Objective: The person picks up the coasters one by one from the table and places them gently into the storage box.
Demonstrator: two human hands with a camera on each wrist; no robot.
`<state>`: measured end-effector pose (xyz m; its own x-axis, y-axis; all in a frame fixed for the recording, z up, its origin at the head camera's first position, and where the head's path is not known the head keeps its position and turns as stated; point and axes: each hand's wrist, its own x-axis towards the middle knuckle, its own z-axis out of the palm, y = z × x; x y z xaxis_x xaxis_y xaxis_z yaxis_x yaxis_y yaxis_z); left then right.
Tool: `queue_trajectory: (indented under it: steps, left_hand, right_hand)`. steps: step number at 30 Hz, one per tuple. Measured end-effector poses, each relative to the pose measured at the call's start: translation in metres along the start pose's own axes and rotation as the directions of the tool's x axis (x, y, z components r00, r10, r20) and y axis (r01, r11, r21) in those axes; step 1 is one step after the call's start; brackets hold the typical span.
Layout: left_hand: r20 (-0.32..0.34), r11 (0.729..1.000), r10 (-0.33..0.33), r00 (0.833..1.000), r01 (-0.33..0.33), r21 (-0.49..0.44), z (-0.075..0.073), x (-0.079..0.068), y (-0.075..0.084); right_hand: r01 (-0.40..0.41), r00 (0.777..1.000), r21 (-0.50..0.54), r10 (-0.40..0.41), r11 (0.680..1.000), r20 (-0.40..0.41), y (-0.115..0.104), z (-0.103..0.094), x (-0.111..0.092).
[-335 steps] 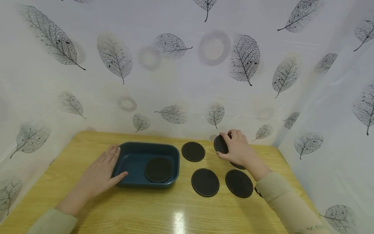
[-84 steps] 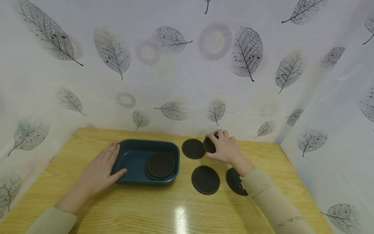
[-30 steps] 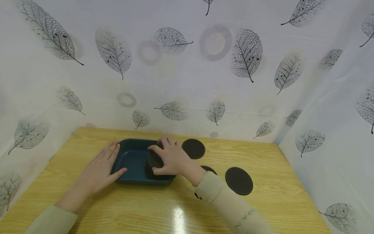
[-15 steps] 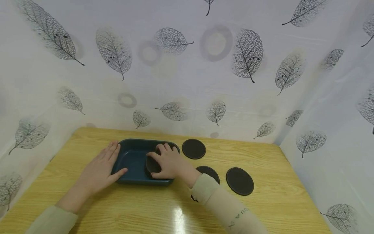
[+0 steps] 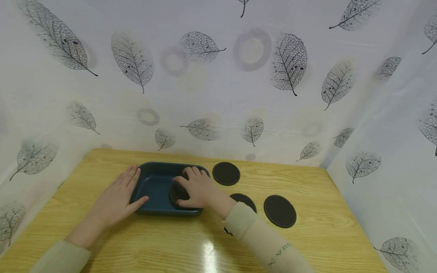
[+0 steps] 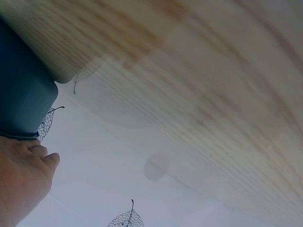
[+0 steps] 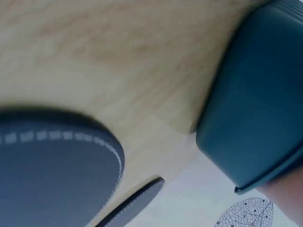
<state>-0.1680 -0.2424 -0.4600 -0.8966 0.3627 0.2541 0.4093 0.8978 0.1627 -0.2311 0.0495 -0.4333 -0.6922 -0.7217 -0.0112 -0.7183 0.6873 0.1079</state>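
Note:
In the head view a dark blue rectangular tray (image 5: pixel 155 195) sits on the table. My left hand (image 5: pixel 110 203) lies flat along its left end, fingers straight at the rim and thumb reaching over the front edge. Inside the tray's right half, my right hand (image 5: pixel 198 188) has its fingers and thumb curled round the sides of a round black coaster (image 5: pixel 179 191), low over the tray's floor. My palm and fingers hide much of it. The left wrist view shows the left hand (image 6: pixel 23 182) against the tray's outer wall (image 6: pixel 28 90).
On the wooden table (image 5: pixel 164 242), right of the tray, lie a back coaster (image 5: pixel 226 173), a front coaster (image 5: pixel 244 199) partly behind my right sleeve, and a right coaster (image 5: pixel 280 211). White stitching edges the nearest coaster (image 7: pixel 57 175) in the right wrist view. A leaf-patterned sheet stands behind.
From the table's back, my right hand has carried a coaster left into the tray and lowered it over the coasters there. Over the last half second it barely moves. My left hand stays put.

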Motion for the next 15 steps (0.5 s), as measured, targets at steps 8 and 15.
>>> queue_trajectory:
  steps: [8,15]
  left_hand:
    - [0.016,1.0,0.0,1.0,0.0,-0.01,-0.002,0.0,0.001]
    - [0.05,1.0,-0.013,0.999,0.013,-0.014,-0.006,0.002,0.001]
  right_hand:
    - [-0.015,1.0,0.04,0.016,0.999,-0.015,0.012,-0.014,-0.003]
    - [-0.039,0.997,0.075,0.044,0.996,-0.059,0.031,-0.026,-0.008]
